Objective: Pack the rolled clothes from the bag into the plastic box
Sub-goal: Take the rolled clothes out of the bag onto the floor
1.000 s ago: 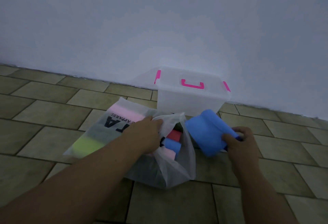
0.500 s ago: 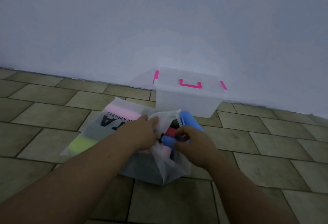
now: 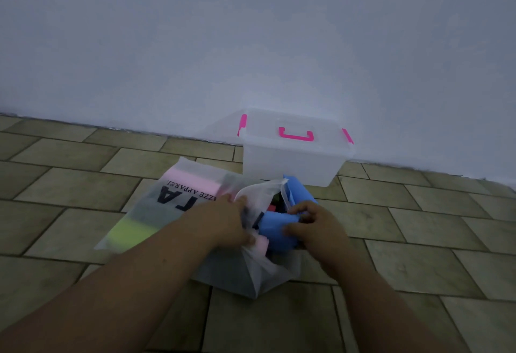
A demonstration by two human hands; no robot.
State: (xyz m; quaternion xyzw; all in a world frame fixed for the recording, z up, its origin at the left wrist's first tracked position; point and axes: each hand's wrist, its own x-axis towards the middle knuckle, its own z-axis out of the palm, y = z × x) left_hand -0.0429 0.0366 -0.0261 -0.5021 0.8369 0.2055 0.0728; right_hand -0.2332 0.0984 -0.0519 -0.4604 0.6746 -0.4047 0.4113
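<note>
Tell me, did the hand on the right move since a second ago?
Yes. The right hand moved left, from out beside the bag to its open mouth, closer to the left hand. It grips a blue roll.

The first blue rolled cloth (image 3: pixel 300 192) has been set down behind the translucent plastic bag (image 3: pixel 251 269) — a second blue roll (image 3: pixel 276 229) is now gripped by the right hand (image 3: pixel 315 227) at the bag's mouth.
</note>
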